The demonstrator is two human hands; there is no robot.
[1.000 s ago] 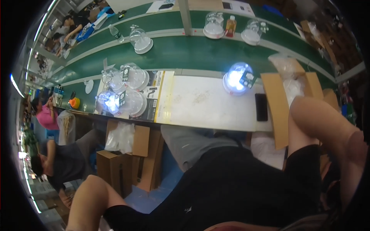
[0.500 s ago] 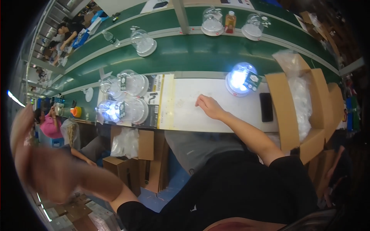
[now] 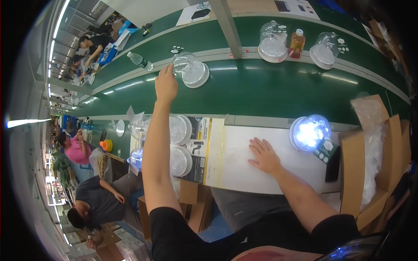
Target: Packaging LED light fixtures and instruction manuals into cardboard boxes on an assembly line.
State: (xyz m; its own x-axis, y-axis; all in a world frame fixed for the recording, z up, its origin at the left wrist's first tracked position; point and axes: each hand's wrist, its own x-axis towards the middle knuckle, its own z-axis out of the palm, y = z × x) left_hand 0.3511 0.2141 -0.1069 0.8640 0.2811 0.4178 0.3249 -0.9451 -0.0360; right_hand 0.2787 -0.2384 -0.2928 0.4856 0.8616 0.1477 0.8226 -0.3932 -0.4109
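Note:
My left hand (image 3: 166,85) reaches far over the green bench, its fingers stretched out beside a clear dome lamp (image 3: 195,74) that lies tilted on its white round base. The fingertips are close to the dome; whether they touch it I cannot tell. My right hand (image 3: 265,158) lies flat with spread fingers on the white board (image 3: 244,178), holding nothing. To its right, a lit dome lamp (image 3: 305,132) glows bluish white, with a green tag (image 3: 326,150) attached. Several more domes with white bases (image 3: 180,161) lie left of the board, partly hidden behind my left forearm.
A dark phone (image 3: 333,167) lies by an open cardboard box (image 3: 353,167) holding clear plastic bags. Beyond the green belt (image 3: 257,89) stand two dome lamps (image 3: 273,43) and an amber bottle (image 3: 297,43). A metal post (image 3: 228,30) rises there. Co-workers (image 3: 98,198) are at the left.
My left hand has swung from the lower left up and forward to the far dome lamp. My right hand has gone from loosely curled to flat on the board. The view has shifted.

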